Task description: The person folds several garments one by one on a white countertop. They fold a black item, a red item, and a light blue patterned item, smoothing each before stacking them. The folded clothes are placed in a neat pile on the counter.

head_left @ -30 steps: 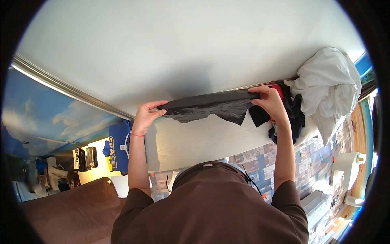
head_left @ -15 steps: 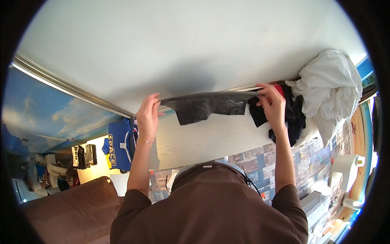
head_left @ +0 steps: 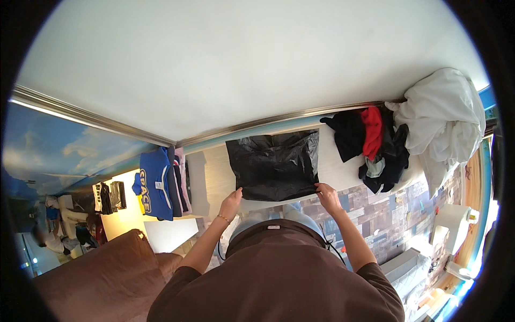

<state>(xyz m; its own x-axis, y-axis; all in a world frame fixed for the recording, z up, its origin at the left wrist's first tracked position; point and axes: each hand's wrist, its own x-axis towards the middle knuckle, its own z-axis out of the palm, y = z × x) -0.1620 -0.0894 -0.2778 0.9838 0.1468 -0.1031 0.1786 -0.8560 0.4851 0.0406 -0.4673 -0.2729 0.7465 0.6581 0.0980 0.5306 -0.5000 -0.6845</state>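
A shiny black plastic bag (head_left: 274, 166) lies spread out, roughly rectangular, over the pale bench top (head_left: 214, 174) in front of me. My left hand (head_left: 232, 204) pinches its near left corner. At the near right corner my right hand (head_left: 328, 197) grips the bag between thumb and fingers. The bag's far edge rests toward the wall, with creases across its surface. To the right of it lies a loose heap of dark clothes (head_left: 346, 134) with a red garment (head_left: 371, 131) on it.
A blue T-shirt (head_left: 155, 182) with yellow lettering lies on folded garments at the left end. Bunched white fabric (head_left: 442, 115) sits at the far right. A brown sofa or cushion (head_left: 102, 273) stands at lower left. The white wall (head_left: 257, 64) rises behind the bench.
Both hands have come down and toward me, drawing the bag's held edge nearer. The bag, earlier raised and seen as a narrow strip, now lies spread on the bench.
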